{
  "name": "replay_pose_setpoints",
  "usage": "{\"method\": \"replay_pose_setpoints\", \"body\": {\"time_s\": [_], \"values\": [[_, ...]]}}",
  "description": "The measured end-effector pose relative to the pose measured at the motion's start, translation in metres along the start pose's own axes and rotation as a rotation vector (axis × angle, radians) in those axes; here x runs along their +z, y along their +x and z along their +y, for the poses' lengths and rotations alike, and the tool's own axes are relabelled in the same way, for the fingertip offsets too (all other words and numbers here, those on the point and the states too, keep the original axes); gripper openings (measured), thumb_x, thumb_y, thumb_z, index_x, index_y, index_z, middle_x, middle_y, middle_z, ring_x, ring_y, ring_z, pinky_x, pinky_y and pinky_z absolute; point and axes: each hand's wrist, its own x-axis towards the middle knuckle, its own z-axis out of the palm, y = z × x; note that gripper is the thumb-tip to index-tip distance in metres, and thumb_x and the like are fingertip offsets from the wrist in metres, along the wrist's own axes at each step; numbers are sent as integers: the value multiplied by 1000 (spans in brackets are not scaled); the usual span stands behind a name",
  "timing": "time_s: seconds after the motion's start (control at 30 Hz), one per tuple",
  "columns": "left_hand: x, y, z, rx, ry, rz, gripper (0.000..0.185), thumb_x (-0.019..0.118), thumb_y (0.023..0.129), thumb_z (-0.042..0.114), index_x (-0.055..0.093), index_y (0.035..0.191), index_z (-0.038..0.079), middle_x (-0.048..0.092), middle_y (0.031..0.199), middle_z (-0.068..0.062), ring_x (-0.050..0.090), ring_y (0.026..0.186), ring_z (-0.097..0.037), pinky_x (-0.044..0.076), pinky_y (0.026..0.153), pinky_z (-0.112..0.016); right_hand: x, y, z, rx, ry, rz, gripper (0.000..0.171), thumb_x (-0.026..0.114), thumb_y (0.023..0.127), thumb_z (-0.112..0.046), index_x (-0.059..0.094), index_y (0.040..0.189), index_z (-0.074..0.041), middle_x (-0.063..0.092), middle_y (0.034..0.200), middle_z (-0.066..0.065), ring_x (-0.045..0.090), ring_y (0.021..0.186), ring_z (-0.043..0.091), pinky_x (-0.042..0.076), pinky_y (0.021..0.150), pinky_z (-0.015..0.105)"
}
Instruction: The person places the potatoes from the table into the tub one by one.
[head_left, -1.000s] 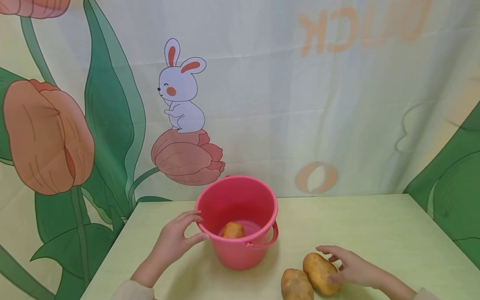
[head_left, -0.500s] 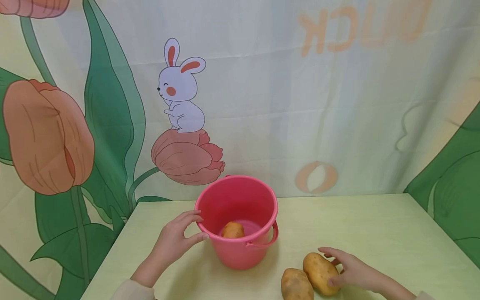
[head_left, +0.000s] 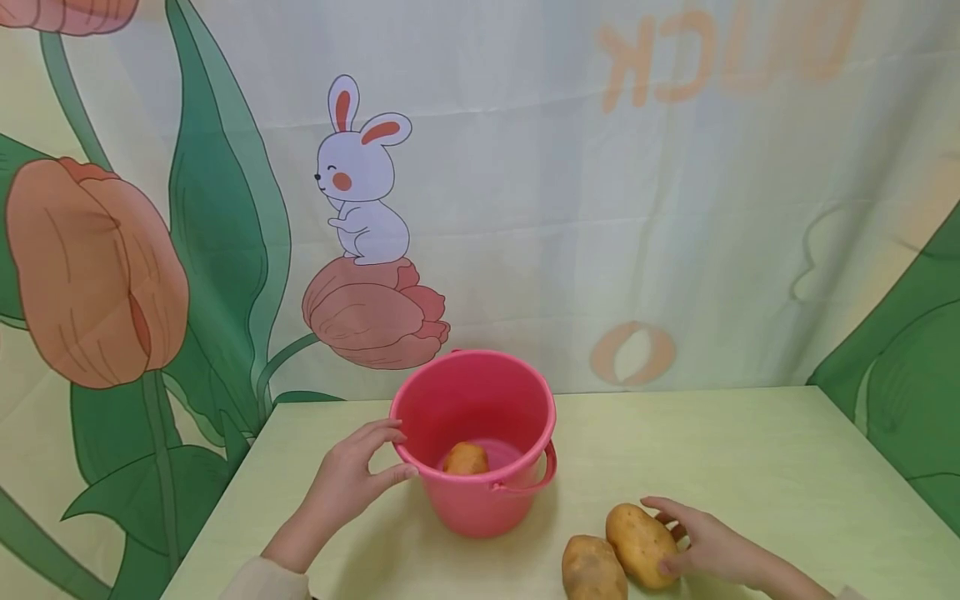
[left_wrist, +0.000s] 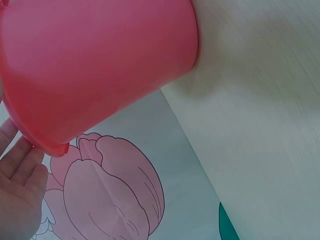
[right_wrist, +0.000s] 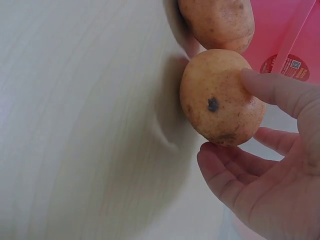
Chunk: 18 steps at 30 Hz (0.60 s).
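A pink bucket [head_left: 480, 504] stands upright on the table with a potato [head_left: 466, 459] inside. My left hand [head_left: 352, 475] holds its left rim, thumb and fingertips against the edge; in the left wrist view that hand [left_wrist: 22, 190] shows at the rim's lower end. To the bucket's right, two potatoes lie side by side. My right hand [head_left: 712, 546] is at the right-hand potato [head_left: 640, 546], thumb on its near side and fingers curled about its far end. The right wrist view shows the thumb over this potato [right_wrist: 220, 95] and fingertips beneath. The other potato [head_left: 592, 569] touches it.
The bucket's handle [head_left: 543, 479] hangs down on its right side. Behind the pale green table [head_left: 720, 450] hangs a cloth [head_left: 525, 208] printed with tulips and a rabbit. The table's back edge runs just behind the bucket.
My right hand has shifted slightly to the right along the potato, its fingers a little more bent. The left hand, the bucket and the potatoes have stayed in place.
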Motion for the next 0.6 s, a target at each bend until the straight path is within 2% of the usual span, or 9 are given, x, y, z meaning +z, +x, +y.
{"method": "replay_pose_setpoints", "body": {"time_s": [0.17, 0.23, 0.4, 0.6], "values": [[0, 0, 0, -3, 1, 4, 40, 73, 66, 40, 63, 100, 21, 55, 121, 1, 50, 114, -21, 51, 81, -38, 0, 0, 0, 10, 19, -4, 84, 73, 70, -25, 26, 132, 9, 51, 110, 20, 50, 91, 25, 45, 71, 35], [0, 0, 1, -5, -1, 4, 40, 73, 66, 40, 62, 100, 21, 55, 121, 1, 50, 114, -21, 52, 81, -38, 0, 0, 0, 13, 16, -4, 83, 73, 70, -25, 27, 131, 9, 51, 109, 19, 51, 90, 23, 45, 71, 32], [-1, 1, 2, -7, -5, 0, 40, 72, 67, 40, 63, 100, 20, 55, 121, 1, 50, 114, -22, 52, 80, -37, -1, 1, 0, 17, 4, 4, 71, 72, 70, -21, 37, 124, 9, 52, 112, 20, 52, 91, 22, 48, 69, 25], [-1, 0, 1, -7, -12, -6, 40, 72, 67, 42, 63, 100, 21, 55, 121, 1, 50, 113, -21, 52, 80, -37, -5, 1, -1, 32, 8, 5, 64, 72, 69, -13, 42, 120, 11, 51, 113, 21, 53, 91, 23, 50, 69, 28]]}}
